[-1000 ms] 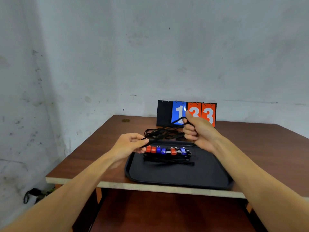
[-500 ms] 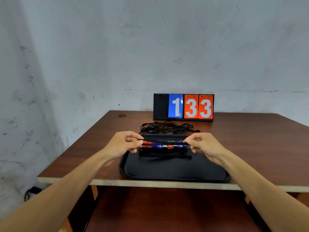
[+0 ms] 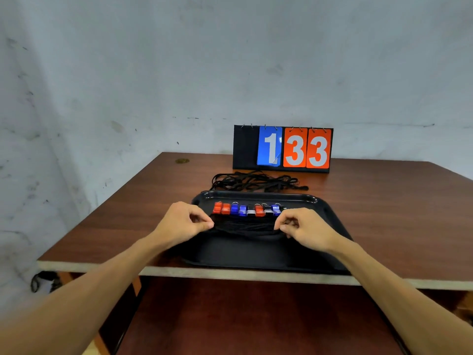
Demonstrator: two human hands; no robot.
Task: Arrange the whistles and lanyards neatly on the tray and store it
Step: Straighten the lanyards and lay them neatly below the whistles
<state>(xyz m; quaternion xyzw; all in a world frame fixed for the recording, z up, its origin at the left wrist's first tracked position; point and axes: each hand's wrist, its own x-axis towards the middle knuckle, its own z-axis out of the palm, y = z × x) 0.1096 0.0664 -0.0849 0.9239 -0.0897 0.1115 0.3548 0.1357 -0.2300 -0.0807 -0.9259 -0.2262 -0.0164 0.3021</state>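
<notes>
Head view: left hand (image 3: 183, 224), right hand (image 3: 308, 231) pinch-tight on lanyards (image 3: 245, 226); scoreboard (image 3: 282, 149) "1 33".

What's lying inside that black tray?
A row of red and blue whistles, then a bundle of black lanyards pinched by the left hand and right hand. Whatever lies under the bundle is hidden.

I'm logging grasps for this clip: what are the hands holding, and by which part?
A bundle of black lanyards, over the tray. The left hand pinches its left end, the right hand its right end, thumb against fingertips.
</notes>
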